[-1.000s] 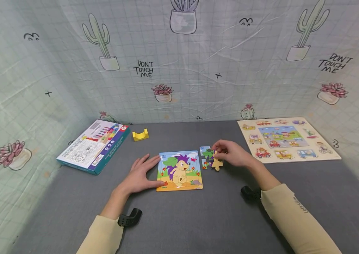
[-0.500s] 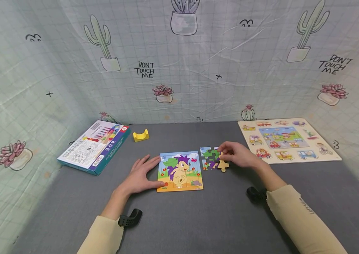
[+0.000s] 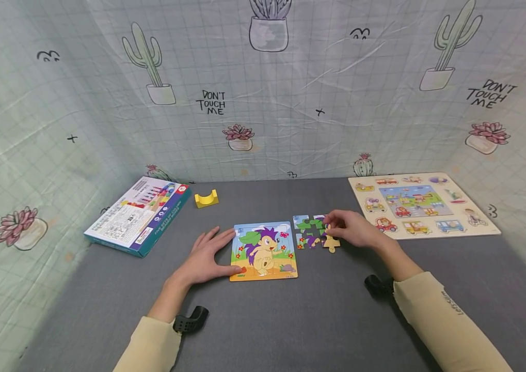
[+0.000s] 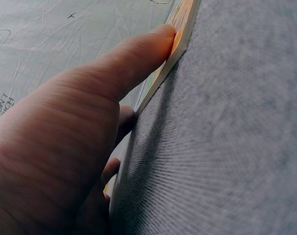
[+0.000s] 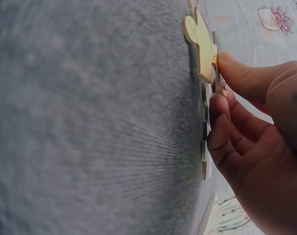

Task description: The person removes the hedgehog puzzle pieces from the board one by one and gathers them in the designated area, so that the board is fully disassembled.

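Note:
A square hedgehog picture board lies on the grey table. My left hand rests at its left edge, thumb on the lower left corner and fingers spread along the side; in the left wrist view the thumb of this hand lies on the board's orange edge. Right of the board, several jigsaw pieces lie close together. My right hand pinches a piece at their right side, beside a pale yellow piece. The right wrist view shows thumb and fingers of this hand around a thin piece, next to the yellow one.
A flat game box lies at the back left, with a yellow curved block beside it. At the back right is a wooden board with vehicle pictures. Patterned cloth hangs behind the table.
My right hand has moved to the right, and the yellow piece and others near it have shifted right, showing more of the pieces. The left hand stays on the board.

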`<state>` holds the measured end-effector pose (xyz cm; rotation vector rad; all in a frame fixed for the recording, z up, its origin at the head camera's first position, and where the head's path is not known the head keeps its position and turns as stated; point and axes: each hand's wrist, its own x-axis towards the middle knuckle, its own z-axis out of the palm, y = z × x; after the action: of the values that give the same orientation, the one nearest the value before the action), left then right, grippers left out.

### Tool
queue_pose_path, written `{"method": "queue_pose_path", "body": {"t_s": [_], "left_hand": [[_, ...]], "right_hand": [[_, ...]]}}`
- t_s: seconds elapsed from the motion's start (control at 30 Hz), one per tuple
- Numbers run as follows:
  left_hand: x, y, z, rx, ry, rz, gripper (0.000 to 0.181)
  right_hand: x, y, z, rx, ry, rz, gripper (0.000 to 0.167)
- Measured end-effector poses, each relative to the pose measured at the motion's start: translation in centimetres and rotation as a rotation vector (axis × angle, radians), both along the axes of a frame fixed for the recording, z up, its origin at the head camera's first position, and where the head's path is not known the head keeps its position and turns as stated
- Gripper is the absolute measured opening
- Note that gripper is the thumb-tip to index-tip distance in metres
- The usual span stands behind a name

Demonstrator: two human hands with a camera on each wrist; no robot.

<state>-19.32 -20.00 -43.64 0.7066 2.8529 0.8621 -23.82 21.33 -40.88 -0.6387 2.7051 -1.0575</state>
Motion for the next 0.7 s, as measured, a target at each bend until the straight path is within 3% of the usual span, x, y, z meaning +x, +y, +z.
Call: {"method": "queue_pose_path", "body": {"t_s": [0.7], "left_hand": [[-0.05,-0.06,-0.03,-0.001,-0.003,-0.001,0.095]], "right_hand": [[0.18,-0.21,-0.09,0.049,0.036,-0.002,0.022]]}}
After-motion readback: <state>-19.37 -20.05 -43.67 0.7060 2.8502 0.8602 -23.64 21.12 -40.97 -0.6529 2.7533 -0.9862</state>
